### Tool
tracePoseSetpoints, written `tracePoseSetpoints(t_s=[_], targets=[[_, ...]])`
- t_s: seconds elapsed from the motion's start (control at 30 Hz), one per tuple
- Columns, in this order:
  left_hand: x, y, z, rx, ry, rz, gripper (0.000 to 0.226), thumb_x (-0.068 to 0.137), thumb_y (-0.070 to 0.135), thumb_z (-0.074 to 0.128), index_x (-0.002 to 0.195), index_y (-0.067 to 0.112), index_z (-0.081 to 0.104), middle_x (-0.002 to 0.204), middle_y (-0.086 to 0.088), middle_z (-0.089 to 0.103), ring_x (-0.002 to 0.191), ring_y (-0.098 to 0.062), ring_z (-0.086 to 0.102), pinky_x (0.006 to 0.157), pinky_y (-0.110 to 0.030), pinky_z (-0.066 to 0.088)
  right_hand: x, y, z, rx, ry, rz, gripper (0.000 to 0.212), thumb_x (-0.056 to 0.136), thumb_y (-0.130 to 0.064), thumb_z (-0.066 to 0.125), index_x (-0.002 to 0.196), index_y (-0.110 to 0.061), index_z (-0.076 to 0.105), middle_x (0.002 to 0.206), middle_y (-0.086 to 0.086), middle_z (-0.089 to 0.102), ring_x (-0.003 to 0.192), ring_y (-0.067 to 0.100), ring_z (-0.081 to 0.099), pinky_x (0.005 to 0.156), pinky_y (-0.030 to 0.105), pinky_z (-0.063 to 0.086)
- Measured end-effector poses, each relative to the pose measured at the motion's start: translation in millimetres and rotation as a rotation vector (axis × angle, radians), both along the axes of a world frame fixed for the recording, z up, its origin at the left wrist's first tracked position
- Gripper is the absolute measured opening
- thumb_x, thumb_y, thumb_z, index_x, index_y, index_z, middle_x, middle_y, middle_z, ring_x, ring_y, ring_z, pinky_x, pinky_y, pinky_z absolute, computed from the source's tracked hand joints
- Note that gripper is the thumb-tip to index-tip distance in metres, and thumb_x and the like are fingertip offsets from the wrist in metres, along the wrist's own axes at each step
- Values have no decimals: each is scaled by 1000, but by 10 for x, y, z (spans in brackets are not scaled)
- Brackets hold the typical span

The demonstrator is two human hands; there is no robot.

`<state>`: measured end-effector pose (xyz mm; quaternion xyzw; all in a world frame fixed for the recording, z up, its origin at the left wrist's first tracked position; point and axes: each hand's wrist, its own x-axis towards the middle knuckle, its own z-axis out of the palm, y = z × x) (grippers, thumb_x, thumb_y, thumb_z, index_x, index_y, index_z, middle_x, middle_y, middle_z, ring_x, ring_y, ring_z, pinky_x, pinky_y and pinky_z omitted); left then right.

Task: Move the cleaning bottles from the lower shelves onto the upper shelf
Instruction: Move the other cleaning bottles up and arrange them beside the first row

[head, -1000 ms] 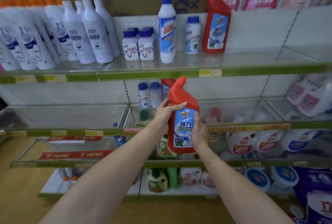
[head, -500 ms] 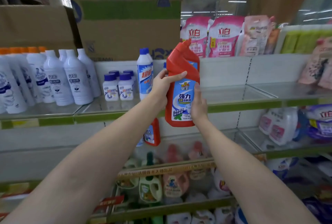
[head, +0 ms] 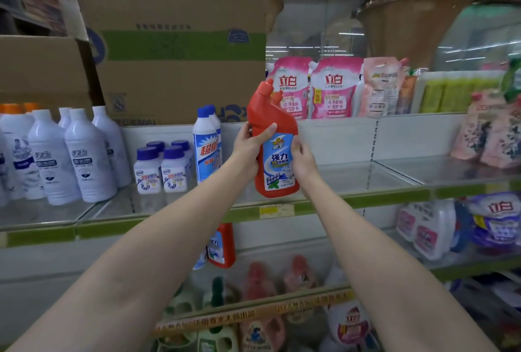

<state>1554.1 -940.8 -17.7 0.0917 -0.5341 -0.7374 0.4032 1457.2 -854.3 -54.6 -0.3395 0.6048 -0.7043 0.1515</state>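
Your left grip (head: pixel 247 145) and right grip (head: pixel 303 158) clamped the red bottle (head: pixel 275 143) at frame centre, above the upper shelf (head: pixel 394 174); set down carelessly, it risked toppling the tall blue-capped bottle (head: pixel 205 145) beside it.

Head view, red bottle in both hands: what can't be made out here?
- Whether the red bottle rests on the upper shelf or hangs above it: its base covers the contact line.
- The second red bottle behind it: only its cap shows.
- Left hand fingers: hidden behind the bottle.
- Right hand fingertips: hidden at the label edge.
- The label's small print: too small.
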Motion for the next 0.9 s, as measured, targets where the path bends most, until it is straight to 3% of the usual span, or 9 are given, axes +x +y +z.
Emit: tracePoseSetpoints(t_s=[0.27, 0.4, 0.57, 0.8, 0.9], targets=[[-355, -285, -267, 3, -67, -40, 49, 88, 21, 76, 131, 12, 56, 116, -15, 72, 100, -36, 72, 85, -52, 59, -201, -360, -211, -3, -167, -32, 39, 106, -49, 33, 124, -17, 46, 121, 13, 66, 100, 25, 68, 78, 37, 59], [-474, -468, -289, -53, -110, -60, 63, 77, 38, 81, 131, 17, 55, 117, -13, 73, 103, -35, 72, 90, -54, 57, -270, -531, -257, -50, -185, -84, 39, 105, -51, 35, 118, -15, 41, 120, 16, 65, 101, 30, 69, 73, 35, 59], [-627, -562, -368, -132, -171, -1, 57, 84, 50, 76, 131, 26, 54, 118, -5, 73, 101, -28, 74, 89, -53, 59, -348, -565, -316, 10, -121, -153, 42, 104, -54, 30, 123, -19, 41, 108, 4, 64, 84, 11, 66, 55, 17, 52], [-984, -709, -512, -192, -136, 81, 33, 92, 48, 67, 117, 29, 56, 115, -2, 72, 101, -21, 73, 90, -46, 59, -542, -727, -407, -9, -88, -259, 40, 104, -54, 29, 120, -20, 42, 112, 5, 65, 90, 15, 66, 65, 23, 52], [-1151, -733, -537, -214, -187, 197, 68, 74, 77, 69, 126, 36, 53, 126, 1, 64, 112, -21, 68, 94, -48, 57, -643, -795, -400, -23, -82, -262, 42, 105, -54, 26, 122, -21, 45, 113, 3, 64, 91, 12, 64, 67, 22, 49]])
